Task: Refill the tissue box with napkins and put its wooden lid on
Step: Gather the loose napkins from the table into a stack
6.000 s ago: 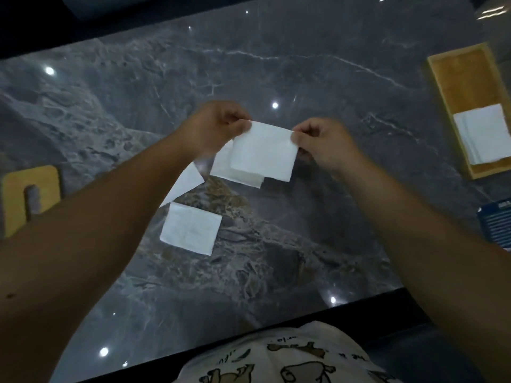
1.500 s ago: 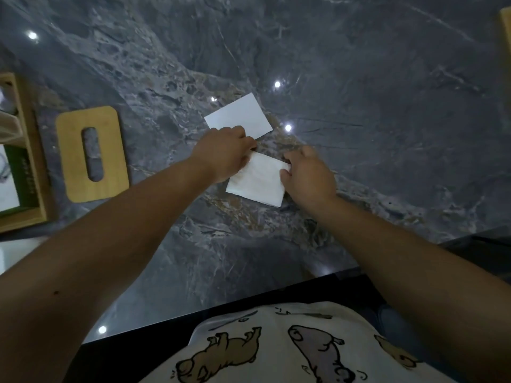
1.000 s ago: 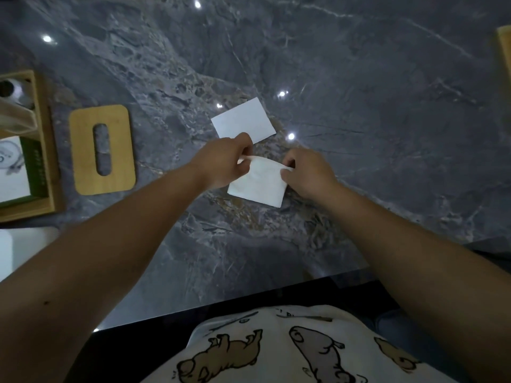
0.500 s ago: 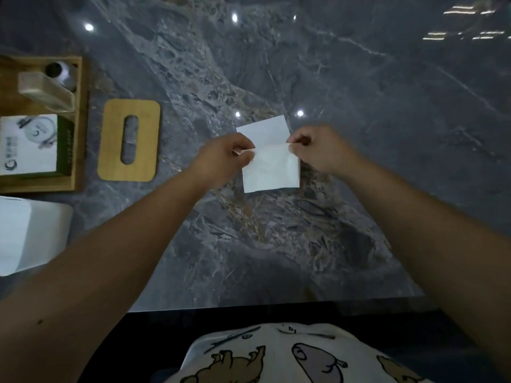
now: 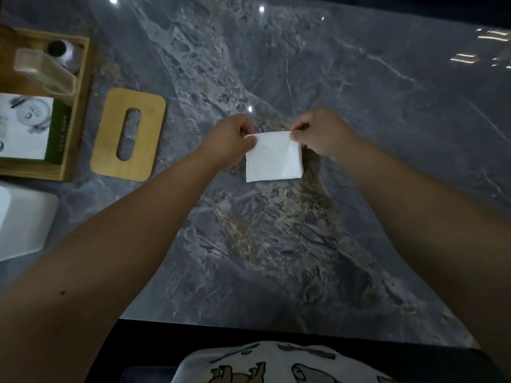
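A white folded napkin (image 5: pixel 272 157) hangs above the grey marble table (image 5: pixel 359 106), held up by its top edge. My left hand (image 5: pixel 231 142) pinches its top left corner and my right hand (image 5: pixel 320 131) pinches its top right corner. The wooden lid (image 5: pixel 128 134) with an oval slot lies flat on the table to the left of my hands. A white box (image 5: pixel 22 222) shows at the left edge, partly cut off; its inside is hidden. The second napkin that lay on the table is out of sight behind the held one.
A wooden tray (image 5: pixel 74 111) at the far left holds a clear rectangular container (image 5: pixel 45 70), a small dark-topped bottle (image 5: pixel 62 51) and a printed green and white pack (image 5: pixel 26 125). The table's near edge runs just in front of my body.
Both hands lifted the napkin off the table and raised it by its top corners. The camera view shifted, bringing the tray, lid and white box more into sight.
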`<state>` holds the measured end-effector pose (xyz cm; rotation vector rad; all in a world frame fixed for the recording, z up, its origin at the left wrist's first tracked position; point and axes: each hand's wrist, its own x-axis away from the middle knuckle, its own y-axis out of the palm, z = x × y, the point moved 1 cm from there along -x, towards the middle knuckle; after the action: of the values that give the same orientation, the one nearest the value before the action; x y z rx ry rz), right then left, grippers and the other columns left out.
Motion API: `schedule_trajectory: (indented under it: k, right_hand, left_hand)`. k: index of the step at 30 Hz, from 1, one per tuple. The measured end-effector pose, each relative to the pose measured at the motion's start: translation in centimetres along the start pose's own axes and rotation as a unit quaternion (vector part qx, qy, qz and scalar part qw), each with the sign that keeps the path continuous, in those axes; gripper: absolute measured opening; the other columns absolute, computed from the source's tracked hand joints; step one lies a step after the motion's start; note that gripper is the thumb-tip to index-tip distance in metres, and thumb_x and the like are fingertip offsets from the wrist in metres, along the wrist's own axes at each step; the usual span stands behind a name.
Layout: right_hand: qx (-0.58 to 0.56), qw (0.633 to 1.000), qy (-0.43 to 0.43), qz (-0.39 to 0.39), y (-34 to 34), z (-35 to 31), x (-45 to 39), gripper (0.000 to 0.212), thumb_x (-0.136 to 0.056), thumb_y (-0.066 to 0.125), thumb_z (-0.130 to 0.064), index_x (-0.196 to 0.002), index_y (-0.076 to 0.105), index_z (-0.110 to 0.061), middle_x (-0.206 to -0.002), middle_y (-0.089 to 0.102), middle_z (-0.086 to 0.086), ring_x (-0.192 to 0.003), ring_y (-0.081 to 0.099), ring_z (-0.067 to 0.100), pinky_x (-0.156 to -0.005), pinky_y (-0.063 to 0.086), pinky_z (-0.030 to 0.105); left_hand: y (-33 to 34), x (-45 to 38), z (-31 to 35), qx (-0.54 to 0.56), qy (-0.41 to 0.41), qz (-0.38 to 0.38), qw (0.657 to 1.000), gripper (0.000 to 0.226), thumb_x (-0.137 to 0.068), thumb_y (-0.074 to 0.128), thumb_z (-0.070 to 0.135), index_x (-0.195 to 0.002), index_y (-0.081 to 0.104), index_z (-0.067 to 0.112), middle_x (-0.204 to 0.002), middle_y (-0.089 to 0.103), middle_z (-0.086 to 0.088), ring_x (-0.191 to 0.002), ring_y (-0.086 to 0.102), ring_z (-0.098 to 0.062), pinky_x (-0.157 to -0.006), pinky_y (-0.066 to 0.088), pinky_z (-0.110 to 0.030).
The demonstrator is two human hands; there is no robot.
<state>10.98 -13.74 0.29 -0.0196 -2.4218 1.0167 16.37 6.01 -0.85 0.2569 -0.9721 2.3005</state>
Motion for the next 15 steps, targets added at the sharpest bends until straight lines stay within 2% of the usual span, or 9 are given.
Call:
schedule_trajectory:
  k: [3, 6, 9, 11, 15]
  right_hand:
    - [0.034, 0.999, -0.006, -0.002, 0.0, -0.1, -0.5, 0.019, -0.089, 0.063, -0.016, -0.106, 0.071, -0.01, -0.09, 0.067, 0.002, -0.079, 0.057, 0.011, -0.071, 0.039, 0.02]
    - [0.078, 0.997, -0.026, 0.003, 0.3, -0.1, -1.0, 0.022, -0.09, 0.061, -0.015, -0.109, 0.07, -0.008, -0.111, 0.069, 0.009, -0.096, 0.061, 0.018, -0.077, 0.036, 0.02]
    - [0.154, 0.986, -0.06, 0.022, 1.0, 0.3, -1.0, 0.022, -0.091, 0.057, -0.016, -0.109, 0.068, -0.009, -0.116, 0.064, 0.012, -0.104, 0.059, 0.026, -0.077, 0.034, 0.023]
    - [0.202, 0.975, -0.083, 0.033, 1.3, 0.6, -0.8, 0.028, -0.091, 0.055, -0.017, -0.117, 0.062, -0.009, -0.12, 0.057, 0.015, -0.107, 0.055, 0.031, -0.083, 0.038, 0.029]
    - [0.25, 0.957, -0.146, 0.025, 1.7, 0.9, -0.2, 0.042, -0.089, 0.055, -0.017, -0.131, 0.053, -0.01, -0.126, 0.053, 0.017, -0.119, 0.046, 0.037, -0.098, 0.04, 0.041]
  left_hand:
    - [0.4, -0.6, -0.2, -0.045, 0.005, 0.006, 0.999, 0.011, -0.092, 0.06, 0.02, -0.098, 0.059, 0.012, -0.083, 0.055, 0.003, -0.07, 0.05, -0.013, -0.054, 0.037, -0.022]
    - [0.9, -0.9, -0.5, -0.099, 0.015, 0.002, 0.995, 0.015, -0.092, 0.058, 0.021, -0.101, 0.058, 0.008, -0.094, 0.059, -0.006, -0.082, 0.052, -0.019, -0.058, 0.033, -0.029]
    - [1.5, -1.0, -0.8, -0.158, 0.032, 0.013, 0.987, 0.02, -0.093, 0.055, 0.021, -0.108, 0.057, 0.008, -0.111, 0.06, -0.012, -0.095, 0.055, -0.026, -0.069, 0.035, -0.029]
    - [1.7, -1.0, -0.9, -0.193, 0.038, 0.02, 0.98, 0.025, -0.094, 0.054, 0.025, -0.115, 0.056, 0.01, -0.12, 0.055, -0.013, -0.101, 0.056, -0.028, -0.073, 0.041, -0.031]
    - [1.9, -0.9, -1.2, -0.259, 0.068, 0.018, 0.963, 0.033, -0.095, 0.051, 0.028, -0.123, 0.053, 0.01, -0.127, 0.045, -0.015, -0.097, 0.058, -0.035, -0.074, 0.05, -0.042]
